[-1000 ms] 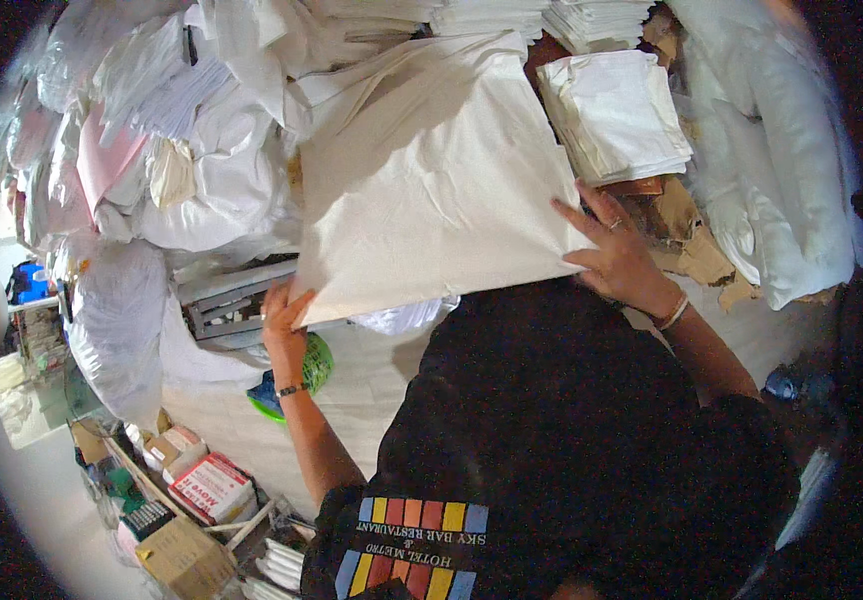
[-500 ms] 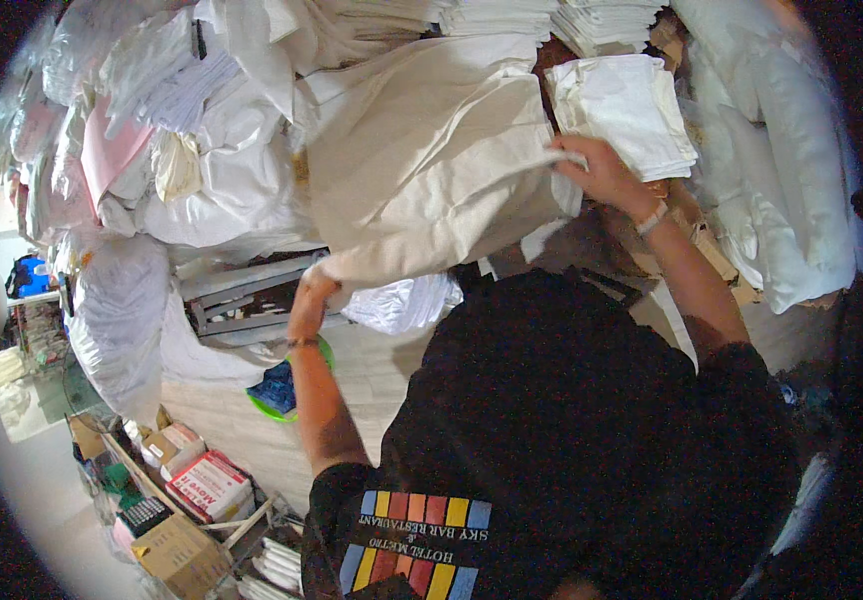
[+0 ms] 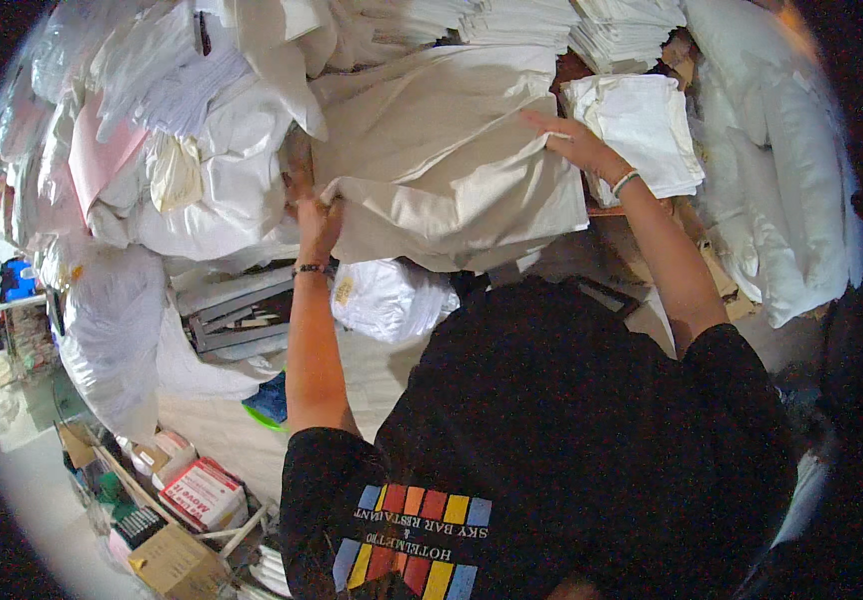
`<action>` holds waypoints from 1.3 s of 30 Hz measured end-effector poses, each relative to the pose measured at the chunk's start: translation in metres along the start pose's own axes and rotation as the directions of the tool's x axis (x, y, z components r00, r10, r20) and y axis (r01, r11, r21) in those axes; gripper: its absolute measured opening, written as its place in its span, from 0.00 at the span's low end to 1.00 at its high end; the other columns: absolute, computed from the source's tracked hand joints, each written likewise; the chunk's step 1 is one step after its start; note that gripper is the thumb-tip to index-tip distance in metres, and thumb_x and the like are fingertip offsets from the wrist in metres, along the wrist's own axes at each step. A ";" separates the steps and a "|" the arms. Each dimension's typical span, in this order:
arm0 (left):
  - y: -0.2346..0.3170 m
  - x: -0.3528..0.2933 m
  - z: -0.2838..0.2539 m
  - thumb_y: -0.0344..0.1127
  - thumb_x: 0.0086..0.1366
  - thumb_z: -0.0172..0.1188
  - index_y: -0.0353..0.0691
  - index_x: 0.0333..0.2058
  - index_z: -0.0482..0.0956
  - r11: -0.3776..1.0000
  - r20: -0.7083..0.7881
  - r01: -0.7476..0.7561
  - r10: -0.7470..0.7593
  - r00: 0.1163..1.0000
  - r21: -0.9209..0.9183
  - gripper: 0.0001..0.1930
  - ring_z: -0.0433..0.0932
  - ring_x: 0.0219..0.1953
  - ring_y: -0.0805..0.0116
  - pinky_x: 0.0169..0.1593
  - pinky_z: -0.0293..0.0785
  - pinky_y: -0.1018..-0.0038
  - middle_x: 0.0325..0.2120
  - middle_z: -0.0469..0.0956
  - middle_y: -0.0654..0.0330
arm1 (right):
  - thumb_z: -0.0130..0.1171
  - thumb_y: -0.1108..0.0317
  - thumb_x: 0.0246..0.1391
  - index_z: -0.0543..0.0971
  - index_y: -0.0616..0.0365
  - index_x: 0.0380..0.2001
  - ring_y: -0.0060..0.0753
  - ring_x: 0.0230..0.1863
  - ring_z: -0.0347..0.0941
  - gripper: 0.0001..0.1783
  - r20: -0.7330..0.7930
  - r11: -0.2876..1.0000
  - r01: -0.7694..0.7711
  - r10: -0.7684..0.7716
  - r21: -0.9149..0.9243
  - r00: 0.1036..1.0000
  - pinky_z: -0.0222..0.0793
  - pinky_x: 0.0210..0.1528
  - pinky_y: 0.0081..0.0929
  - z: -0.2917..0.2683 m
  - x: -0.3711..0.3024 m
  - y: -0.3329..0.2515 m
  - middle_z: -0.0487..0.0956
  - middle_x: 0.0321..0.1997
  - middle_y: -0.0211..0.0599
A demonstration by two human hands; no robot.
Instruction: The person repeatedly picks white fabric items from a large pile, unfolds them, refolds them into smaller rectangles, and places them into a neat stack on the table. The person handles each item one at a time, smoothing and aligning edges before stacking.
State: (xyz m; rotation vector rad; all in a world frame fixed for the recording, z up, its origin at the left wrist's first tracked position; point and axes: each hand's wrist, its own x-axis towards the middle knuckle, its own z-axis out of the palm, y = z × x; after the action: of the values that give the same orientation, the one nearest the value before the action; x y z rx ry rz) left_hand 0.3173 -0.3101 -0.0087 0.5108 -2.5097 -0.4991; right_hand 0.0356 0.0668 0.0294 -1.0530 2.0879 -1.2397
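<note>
A large cream cloth (image 3: 432,150) lies spread in front of me, its near edge lifted into loose folds. At the cloth's near left corner, my left hand (image 3: 318,215) is closed on the edge. My right hand (image 3: 590,148) grips the cloth near its right side, fingers lying over a raised fold. Just beyond that hand, to the right, sits a stack of folded white cloths (image 3: 637,130). The cloth's folds partly hide the fingertips of both hands.
More stacks of folded white linen (image 3: 622,30) stand at the back. White bundles (image 3: 232,170) and a pink cloth (image 3: 102,160) crowd the left. Plastic-wrapped white bedding (image 3: 782,170) lines the right. Below are a grey metal frame (image 3: 242,315), a white bag (image 3: 392,298) and cardboard boxes (image 3: 177,560).
My left hand has moved forward with the cloth's left corner. My right hand has shifted slightly left and forward. The near edge has been pushed back into folds, uncovering more of the white bag.
</note>
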 end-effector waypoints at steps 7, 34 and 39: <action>0.016 -0.060 -0.043 0.32 0.57 0.52 0.33 0.49 0.77 0.713 0.627 0.570 -0.235 0.743 -0.408 0.21 0.76 0.47 0.61 0.54 0.70 0.69 0.47 0.77 0.53 | 0.50 0.61 0.55 0.82 0.56 0.50 0.35 0.54 0.76 0.22 0.563 0.971 -0.081 0.197 -0.224 0.803 0.65 0.62 0.33 -0.015 -0.005 0.006 0.81 0.54 0.40; -0.063 0.020 0.051 0.31 0.63 0.59 0.29 0.54 0.73 0.921 -0.129 0.388 -0.383 0.915 0.018 0.21 0.77 0.51 0.43 0.55 0.72 0.58 0.49 0.77 0.40 | 0.64 0.53 0.52 0.82 0.56 0.40 0.53 0.39 0.80 0.19 -0.388 0.783 -0.237 -0.006 -0.575 0.922 0.74 0.43 0.44 -0.017 0.083 0.001 0.83 0.34 0.48; -0.045 0.009 0.045 0.31 0.64 0.59 0.28 0.57 0.69 0.950 -0.166 0.274 -0.297 0.940 -0.149 0.25 0.74 0.54 0.47 0.61 0.65 0.59 0.54 0.74 0.43 | 0.64 0.61 0.54 0.78 0.52 0.50 0.49 0.44 0.78 0.20 -0.463 0.806 -0.299 0.036 -0.511 0.886 0.73 0.44 0.42 0.001 0.072 -0.011 0.80 0.40 0.46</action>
State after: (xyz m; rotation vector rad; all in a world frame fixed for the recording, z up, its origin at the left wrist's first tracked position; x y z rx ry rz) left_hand 0.2962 -0.3421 -0.0601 0.8407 -2.2200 -0.6782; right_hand -0.0020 0.0049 0.0366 -0.8248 2.9568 -0.8092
